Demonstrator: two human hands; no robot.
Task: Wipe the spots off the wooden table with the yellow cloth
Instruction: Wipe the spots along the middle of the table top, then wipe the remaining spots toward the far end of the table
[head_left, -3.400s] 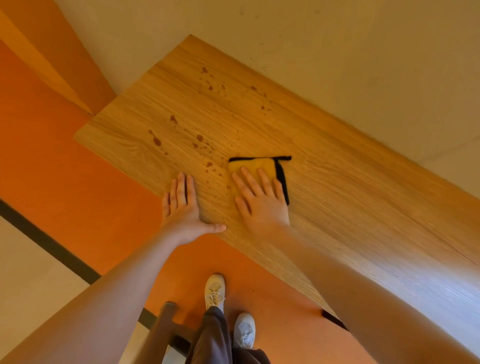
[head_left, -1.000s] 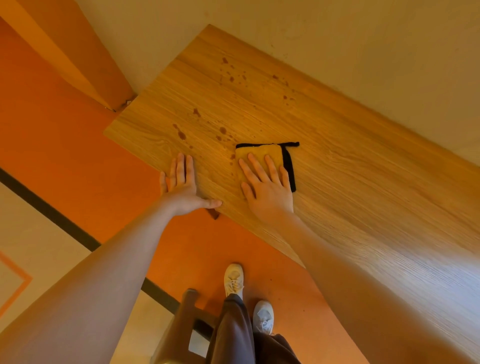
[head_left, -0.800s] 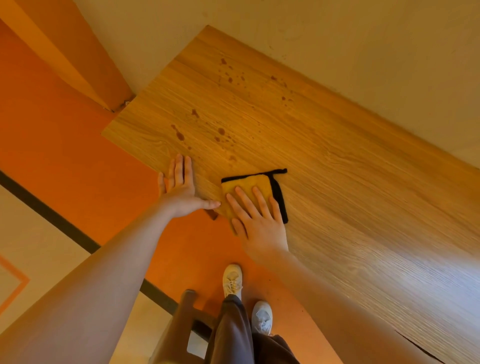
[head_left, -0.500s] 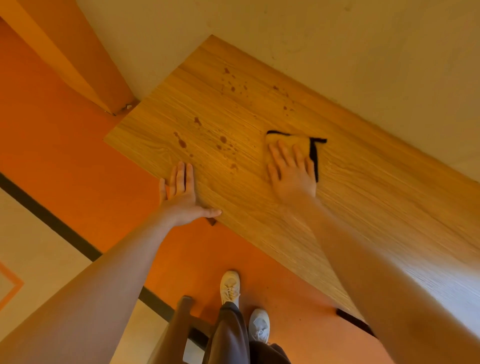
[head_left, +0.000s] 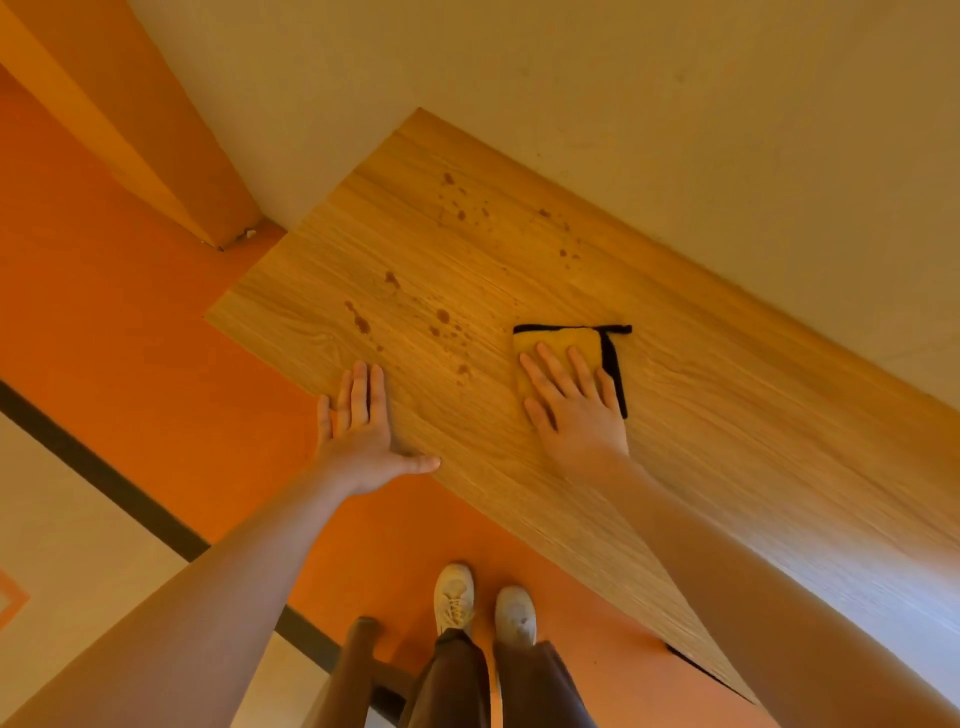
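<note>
A folded yellow cloth (head_left: 563, 340) with black edging lies flat on the wooden table (head_left: 727, 426). My right hand (head_left: 574, 405) presses on it with straight, spread fingers and covers its near half. My left hand (head_left: 363, 434) rests flat on the table's near edge, fingers straight, thumb out to the right. Several dark brown spots (head_left: 441, 317) dot the wood between and beyond the two hands, left of the cloth. More spots (head_left: 462, 208) lie further back near the wall.
The table's far edge runs along a beige wall (head_left: 675, 130). Below the near edge is an orange floor (head_left: 130, 312) with a dark stripe. My feet in white shoes (head_left: 457, 597) stand by the table, and a wooden stool (head_left: 358, 660) is beside my legs.
My right hand has slid the cloth back and forth over the table: pulled toward the near edge, pushed far and right, now drawn back a little. My left hand has stayed in place.
</note>
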